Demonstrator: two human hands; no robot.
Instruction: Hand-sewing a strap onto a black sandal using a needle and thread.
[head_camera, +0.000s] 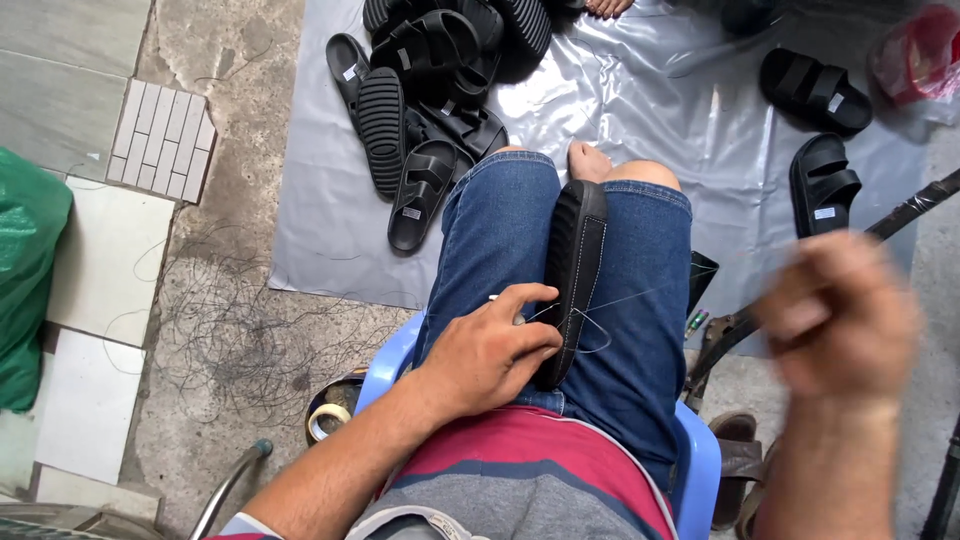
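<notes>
Right hand (838, 310), blurred, raised at right, fingers pinched; grip on thread (640, 296) cannot be told. Left hand (487, 352) curled, pressing sandal (572, 275) clamped upright between knees. Sandal pile (430, 90) on grey sheet (640, 110) beyond.

L hand (490, 350) grips black sandal (572, 270) btwn knees; R hand (840, 320) pulls thread (640, 297).

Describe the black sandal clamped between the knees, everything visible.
The black sandal stands on edge between the denim-clad knees, ribbed sole side up, toe pointing away. It looks like moulded rubber or foam. The left hand presses against its near end. Thin thread runs from that end toward the raised, blurred right hand.
</notes>
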